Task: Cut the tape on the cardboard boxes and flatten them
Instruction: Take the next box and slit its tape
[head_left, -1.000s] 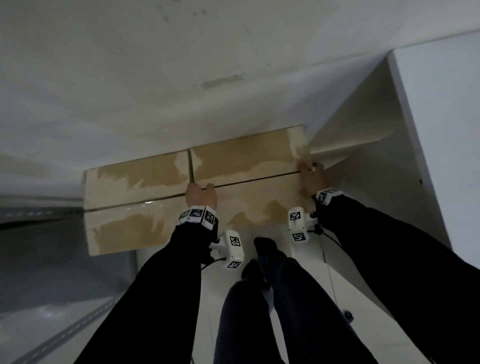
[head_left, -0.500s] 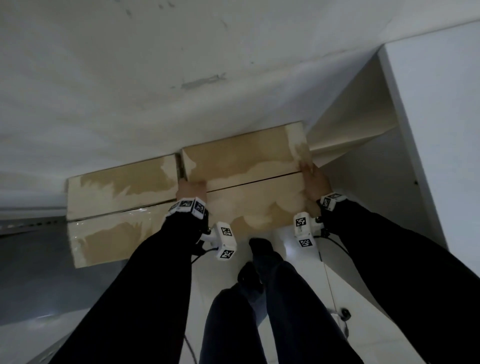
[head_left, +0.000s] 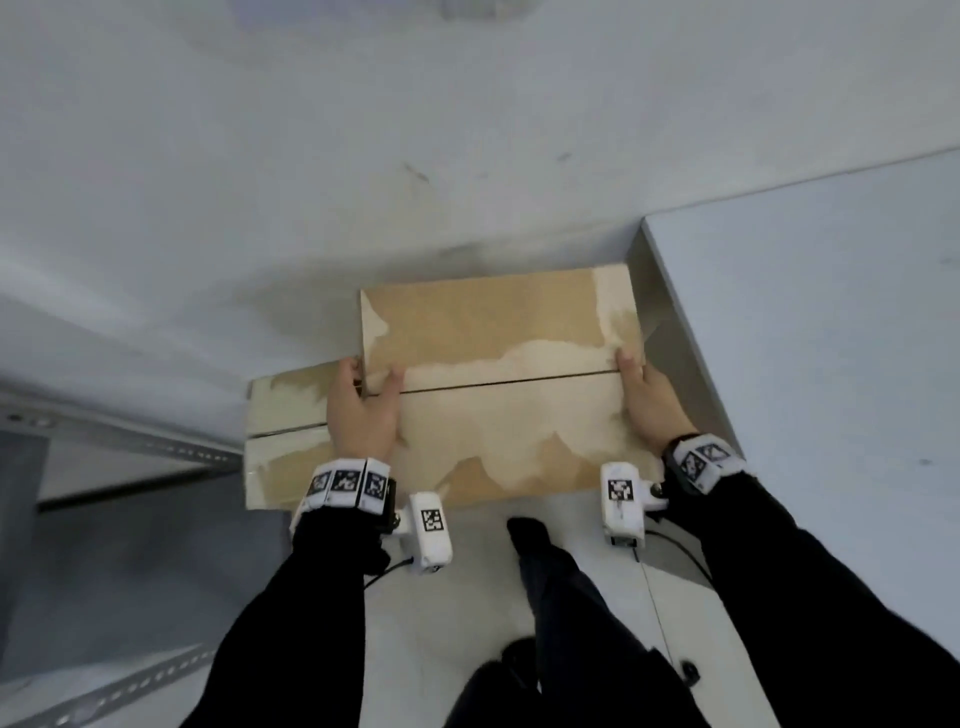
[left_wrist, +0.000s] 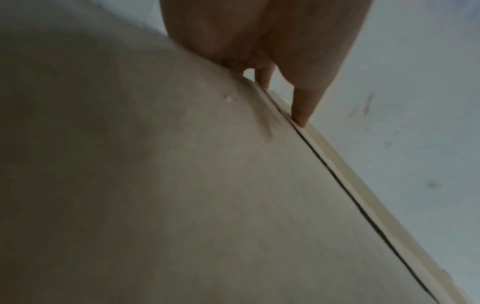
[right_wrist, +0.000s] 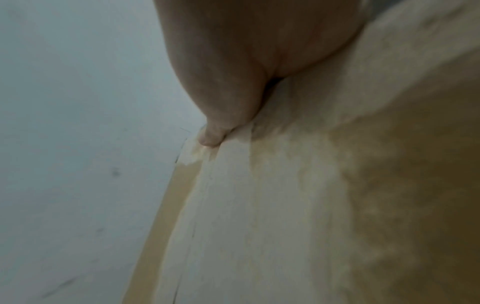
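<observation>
You've lifted the right-hand cardboard box (head_left: 498, 395) clear of its neighbour (head_left: 285, 431). Your left hand (head_left: 363, 410) and right hand (head_left: 647, 400) each hold a side edge in a firm grip, so cutting hasn't begun.

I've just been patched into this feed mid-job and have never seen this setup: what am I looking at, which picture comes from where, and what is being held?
No machine here: a person works with bare hands, wearing cameras with coded tags on the head and both wrists. The big picture looks down from the head. The left hand and right hand grip opposite ends of a cardboard box, thumbs on top near its closed centre seam. A second box lies partly hidden behind the left hand, on a pale floor. The two blurry close-ups come from the wrists, each showing fingers against the cardboard edge. No cutting tool is visible.
</observation>
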